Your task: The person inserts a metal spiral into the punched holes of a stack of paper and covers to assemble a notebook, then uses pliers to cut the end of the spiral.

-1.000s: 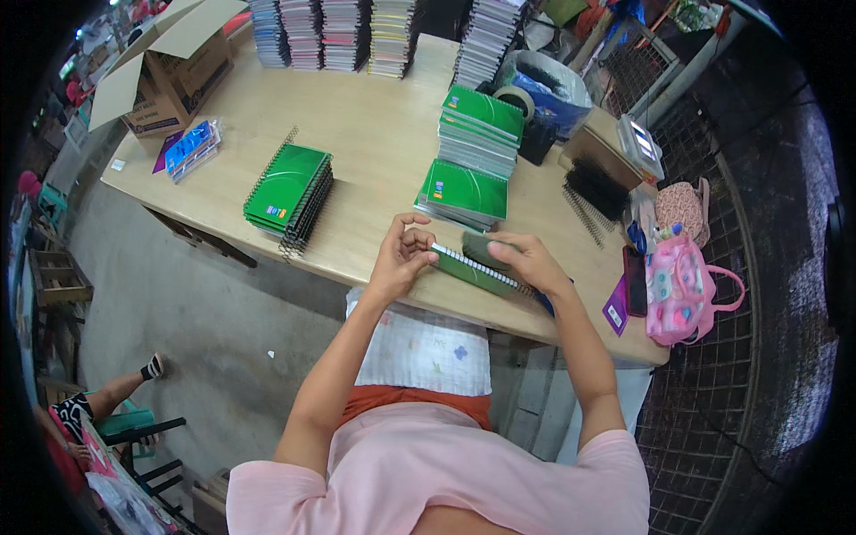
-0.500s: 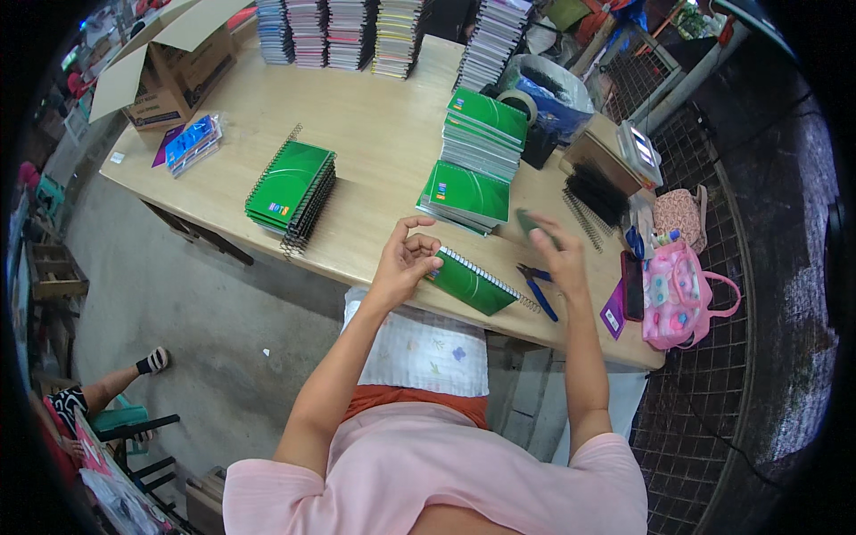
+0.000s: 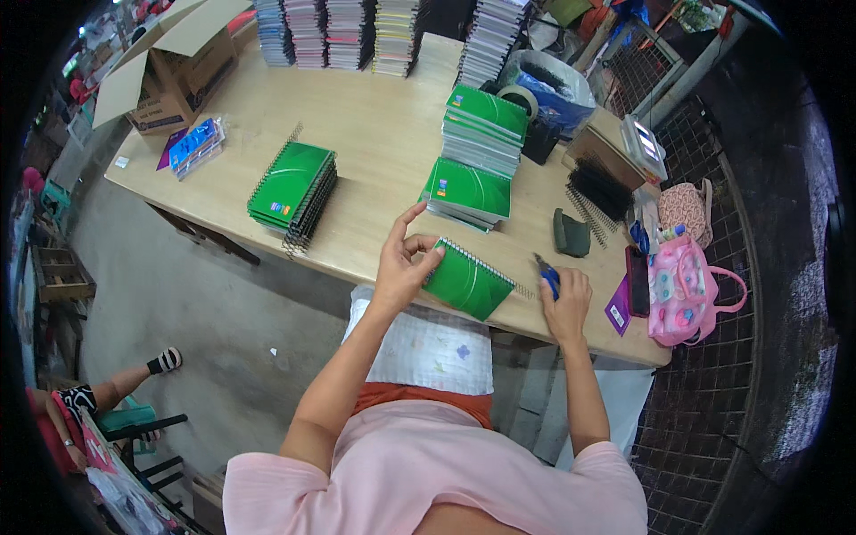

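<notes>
My left hand is closed on a green spiral notebook at the near table edge, thumb on its cover and index finger extended. The notebook's wire coil runs along its top edge, and a loose coil end sticks out to the right. Wrapped in my right hand are blue-handled pliers, their metal jaws pointing up beside that coil end. Just beyond them, a dark green block-like object rests on the table. A stack of green notebooks rises past my left fingertips.
Another green notebook pile with protruding coils stands at left. An open cardboard box and packets lie farther back. To the right are black coils, a phone and a pink bag. Tall notebook stacks line the back.
My right hand has put the dark green object down on the table and picked up the pliers. The notebook in my left hand has tilted, showing more of its cover.
</notes>
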A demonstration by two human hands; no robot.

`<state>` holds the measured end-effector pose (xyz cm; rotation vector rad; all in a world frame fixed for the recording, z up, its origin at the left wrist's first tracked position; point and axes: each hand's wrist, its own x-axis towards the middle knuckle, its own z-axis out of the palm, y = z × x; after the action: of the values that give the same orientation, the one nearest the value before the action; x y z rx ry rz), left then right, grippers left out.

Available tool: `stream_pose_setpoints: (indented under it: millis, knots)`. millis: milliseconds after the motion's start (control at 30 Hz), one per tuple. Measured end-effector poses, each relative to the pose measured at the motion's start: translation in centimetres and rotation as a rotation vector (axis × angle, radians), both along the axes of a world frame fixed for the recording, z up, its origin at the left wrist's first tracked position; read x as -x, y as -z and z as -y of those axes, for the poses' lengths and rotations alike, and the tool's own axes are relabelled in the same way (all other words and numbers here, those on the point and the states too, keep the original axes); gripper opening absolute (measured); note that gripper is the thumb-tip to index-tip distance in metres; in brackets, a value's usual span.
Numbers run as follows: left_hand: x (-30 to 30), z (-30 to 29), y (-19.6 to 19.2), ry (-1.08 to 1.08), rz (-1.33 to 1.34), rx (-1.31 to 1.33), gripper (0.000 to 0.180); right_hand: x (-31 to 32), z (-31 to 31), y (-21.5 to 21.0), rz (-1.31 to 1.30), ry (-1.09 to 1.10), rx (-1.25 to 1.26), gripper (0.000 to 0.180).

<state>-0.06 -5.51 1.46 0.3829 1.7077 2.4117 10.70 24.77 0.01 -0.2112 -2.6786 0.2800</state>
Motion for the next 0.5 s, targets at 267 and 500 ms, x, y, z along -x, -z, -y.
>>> stream_pose_setpoints:
  millis: [267, 500]
  knots:
    - [-0.6, 0.0, -1.2, -0.008, -0.003, 0.081, 0.076, 5.1, 7.9, -12.6, -0.253, -0.6, -0.361, 0.042]
    - [-0.8, 1.2, -2.2, -0.038, 0.008, 0.15, 0.08, 8.2, 10.5, -14.2, -0.332, -0.864, -0.629, 0.036]
